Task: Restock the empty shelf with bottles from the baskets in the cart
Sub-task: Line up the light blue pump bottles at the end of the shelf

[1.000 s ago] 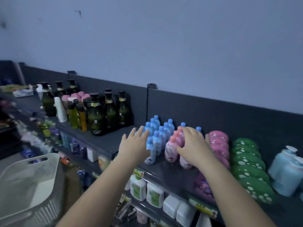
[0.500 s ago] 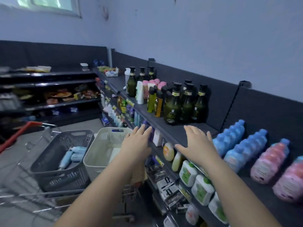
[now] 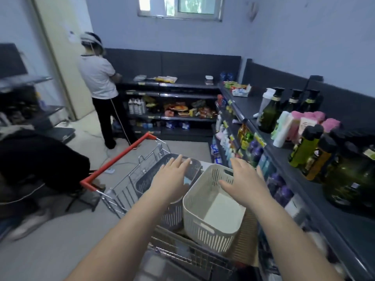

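left hand (image 3: 172, 179): fingers spread, holding nothing, above grey basket (image 3: 146, 182) | right hand (image 3: 244, 182): fingers spread, holding nothing, above cream basket (image 3: 203, 226) | baskets: side by side in cart (image 3: 121, 191) | shelf (image 3: 355, 230): right of the hands, carries green bottles (image 3: 267, 114)

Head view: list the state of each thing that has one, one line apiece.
left hand: open, fingers straight, above grey basket.
right hand: open, fingers spread, above white basket.
white basket: in the cart, bare bottom showing.
grey basket: in the cart, contents mostly hidden.
dark green bottles: upright on top shelf.
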A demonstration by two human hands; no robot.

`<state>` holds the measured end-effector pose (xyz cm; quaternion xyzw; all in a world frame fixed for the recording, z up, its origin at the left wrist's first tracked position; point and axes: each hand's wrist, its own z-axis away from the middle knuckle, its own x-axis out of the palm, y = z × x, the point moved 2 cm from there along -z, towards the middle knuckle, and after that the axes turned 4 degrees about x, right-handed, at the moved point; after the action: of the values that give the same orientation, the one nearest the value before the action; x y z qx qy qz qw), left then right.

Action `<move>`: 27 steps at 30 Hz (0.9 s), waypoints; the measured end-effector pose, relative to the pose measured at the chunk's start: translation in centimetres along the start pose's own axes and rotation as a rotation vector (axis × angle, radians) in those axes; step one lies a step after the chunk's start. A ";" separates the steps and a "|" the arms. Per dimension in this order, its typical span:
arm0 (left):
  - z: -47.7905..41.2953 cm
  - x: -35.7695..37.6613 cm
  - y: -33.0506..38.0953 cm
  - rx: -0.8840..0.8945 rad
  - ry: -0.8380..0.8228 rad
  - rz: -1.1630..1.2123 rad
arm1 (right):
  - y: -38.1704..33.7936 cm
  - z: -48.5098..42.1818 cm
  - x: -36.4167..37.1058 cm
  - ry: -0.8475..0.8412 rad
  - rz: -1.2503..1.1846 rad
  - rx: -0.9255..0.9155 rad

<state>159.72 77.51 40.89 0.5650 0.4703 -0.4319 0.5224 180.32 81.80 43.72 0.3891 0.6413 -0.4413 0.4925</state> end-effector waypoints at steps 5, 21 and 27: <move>-3.0 0.5 -4.4 -0.115 0.004 -0.016 | -2.0 -5.8 2.4 -0.042 -0.024 -0.109; -8.5 5.4 -11.1 -0.264 -0.028 -0.015 | -5.4 -16.3 10.6 -0.217 0.000 -0.302; -12.4 9.1 -14.7 -0.240 -0.099 0.049 | -6.5 -19.6 14.2 -0.277 -0.009 -0.269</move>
<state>146.86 90.77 30.30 0.4878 0.4782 -0.3869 0.6194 165.62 99.30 33.46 0.2524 0.6223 -0.4029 0.6219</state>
